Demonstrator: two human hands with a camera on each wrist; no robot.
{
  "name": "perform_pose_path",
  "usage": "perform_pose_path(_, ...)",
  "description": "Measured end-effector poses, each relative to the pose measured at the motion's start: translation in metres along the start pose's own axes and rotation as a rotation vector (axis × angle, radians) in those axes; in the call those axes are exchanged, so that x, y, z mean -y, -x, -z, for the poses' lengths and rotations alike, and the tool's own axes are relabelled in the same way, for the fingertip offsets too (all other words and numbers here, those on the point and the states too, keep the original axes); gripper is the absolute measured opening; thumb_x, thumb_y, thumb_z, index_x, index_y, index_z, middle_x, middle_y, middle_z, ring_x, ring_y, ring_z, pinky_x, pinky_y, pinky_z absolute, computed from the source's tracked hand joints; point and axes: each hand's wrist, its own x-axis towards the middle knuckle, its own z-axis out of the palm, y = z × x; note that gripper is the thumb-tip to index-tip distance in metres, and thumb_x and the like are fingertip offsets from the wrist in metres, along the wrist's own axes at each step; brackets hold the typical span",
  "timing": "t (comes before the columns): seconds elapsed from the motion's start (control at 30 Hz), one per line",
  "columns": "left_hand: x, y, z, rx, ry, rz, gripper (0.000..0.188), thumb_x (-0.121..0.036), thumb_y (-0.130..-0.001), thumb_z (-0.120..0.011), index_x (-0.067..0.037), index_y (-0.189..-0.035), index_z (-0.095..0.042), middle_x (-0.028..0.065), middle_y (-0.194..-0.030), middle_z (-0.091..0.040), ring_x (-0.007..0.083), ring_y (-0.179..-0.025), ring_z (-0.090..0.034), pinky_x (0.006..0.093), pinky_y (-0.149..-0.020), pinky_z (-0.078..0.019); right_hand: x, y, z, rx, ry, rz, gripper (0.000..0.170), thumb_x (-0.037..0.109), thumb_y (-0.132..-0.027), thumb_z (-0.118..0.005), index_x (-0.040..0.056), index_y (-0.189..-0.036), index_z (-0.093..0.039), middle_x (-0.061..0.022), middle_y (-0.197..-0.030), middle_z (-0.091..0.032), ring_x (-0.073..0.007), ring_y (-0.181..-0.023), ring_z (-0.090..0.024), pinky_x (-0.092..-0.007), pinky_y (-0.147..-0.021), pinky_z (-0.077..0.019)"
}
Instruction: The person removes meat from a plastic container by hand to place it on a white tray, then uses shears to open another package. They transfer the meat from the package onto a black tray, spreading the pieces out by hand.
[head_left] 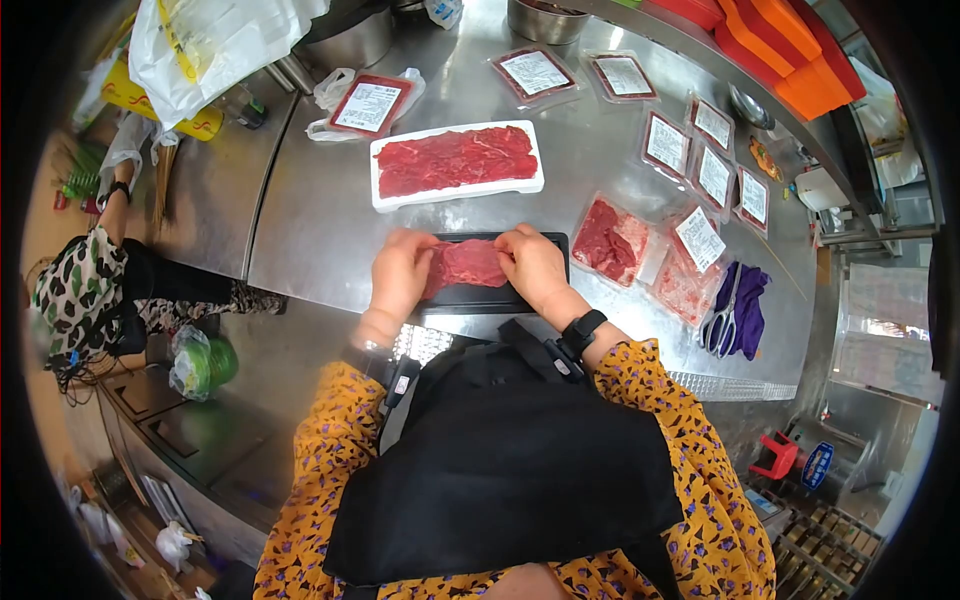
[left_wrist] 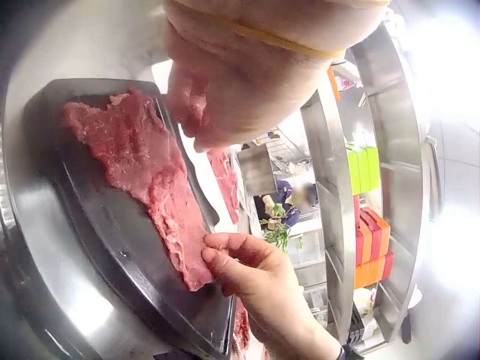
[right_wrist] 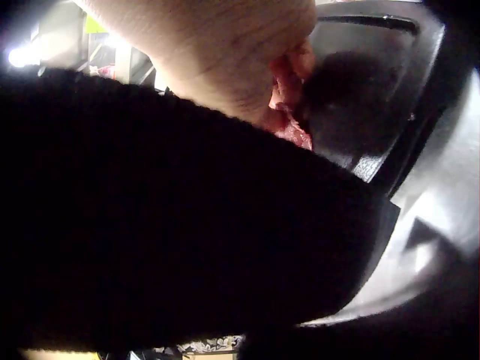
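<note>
A thin red meat slice (head_left: 468, 264) stretches between both hands over a black tray (head_left: 480, 296). The left hand (head_left: 402, 272) holds the slice's left end; in the left wrist view this hand (left_wrist: 247, 75) is large and its grip is partly hidden. At the other end the right hand (head_left: 535, 264) pinches the edge between thumb and index finger, plain in the left wrist view, where the slice (left_wrist: 150, 165) lies along the black tray (left_wrist: 97, 217). The right wrist view is mostly blocked by something dark; the right hand (right_wrist: 225, 52) and a bit of meat (right_wrist: 295, 132) show.
Behind the black tray is a white tray (head_left: 530, 184) of sliced meat. Labelled meat packs (head_left: 666, 142) lie at the back and right, with an unwrapped piece of meat (head_left: 610, 240) nearer. Scissors (head_left: 722, 322) rest by a purple cloth (head_left: 748, 312). Another person (head_left: 85, 290) is at the left.
</note>
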Motion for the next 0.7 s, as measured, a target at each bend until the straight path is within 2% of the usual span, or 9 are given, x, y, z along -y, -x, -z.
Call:
perform_pose_path(0.13,-0.006,-0.001,-0.012,0.118,0.009,-0.141,0.018,0.001,-0.077,-0.064,-0.006,-0.094,-0.069,0.0119,-0.094,-0.064,0.0340,-0.089,-0.063,0.0400,-0.078,-0.0515,0.000,-0.001,-0.001,0.003,0.013,-0.010,0.009,0.010,-0.079,-0.066,0.0071,-0.087,-0.067,-0.0105,-0.092,-0.062,-0.0328,-0.080,-0.064,-0.0417,-0.070,-0.0521)
perform_pose_path(0.23,-0.001,-0.001,-0.022,0.073,-0.092,-0.151,0.020,0.002,-0.076,-0.064,-0.005,-0.094,-0.069,0.0131,-0.096,-0.064,0.0349,-0.090,-0.063,0.0410,-0.079,-0.0514,0.000,-0.001,0.005,0.020,0.003,-0.048,0.009,0.010,-0.078,-0.066,0.0072,-0.086,-0.067,-0.0108,-0.092,-0.062,-0.0334,-0.080,-0.064,-0.0427,-0.071,-0.0522)
perform_pose_path(0.43,-0.001,-0.004,-0.022,0.106,-0.105,-0.138,0.021,0.001,-0.075,-0.064,-0.005,-0.095,-0.069,0.0135,-0.096,-0.064,0.0350,-0.090,-0.062,0.0414,-0.080,-0.0511,-0.012,0.002,0.005,-0.034,-0.021,-0.051,0.008,0.010,-0.078,-0.067,0.0076,-0.085,-0.068,-0.0098,-0.089,-0.063,-0.0316,-0.079,-0.064,-0.0409,-0.069,-0.0517)
perform_pose_path(0.53,-0.015,-0.006,-0.021,0.031,-0.125,-0.193,0.021,0.000,-0.075,-0.064,-0.005,-0.095,-0.069,0.0136,-0.096,-0.064,0.0345,-0.091,-0.062,0.0413,-0.080,-0.0508,-0.014,0.003,0.006,-0.057,-0.064,-0.052,0.009,0.011,-0.078,-0.067,0.0080,-0.086,-0.068,-0.0090,-0.089,-0.063,-0.0307,-0.079,-0.064,-0.0397,-0.068,-0.0516)
perform_pose_path(0.63,-0.030,-0.009,-0.024,0.117,-0.183,-0.279,0.021,-0.001,-0.076,-0.064,-0.004,-0.096,-0.069,0.0136,-0.097,-0.064,0.0340,-0.091,-0.062,0.0413,-0.080,-0.0504,-0.020,0.008,0.016,-0.028,-0.024,-0.023,0.009,0.012,-0.077,-0.066,0.0086,-0.085,-0.068,-0.0096,-0.090,-0.064,-0.0322,-0.082,-0.064,-0.0423,-0.070,-0.0521)
perform_pose_path(0.7,-0.020,-0.012,-0.030,0.125,-0.223,-0.279,0.021,-0.001,-0.076,-0.065,-0.004,-0.096,-0.068,0.0135,-0.096,-0.064,0.0338,-0.091,-0.062,0.0412,-0.079,-0.0505,-0.025,0.013,0.020,-0.020,-0.022,-0.002,0.009,0.013,-0.077,-0.065,0.0091,-0.085,-0.068,-0.0097,-0.090,-0.064,-0.0328,-0.083,-0.064,-0.0438,-0.071,-0.0523)
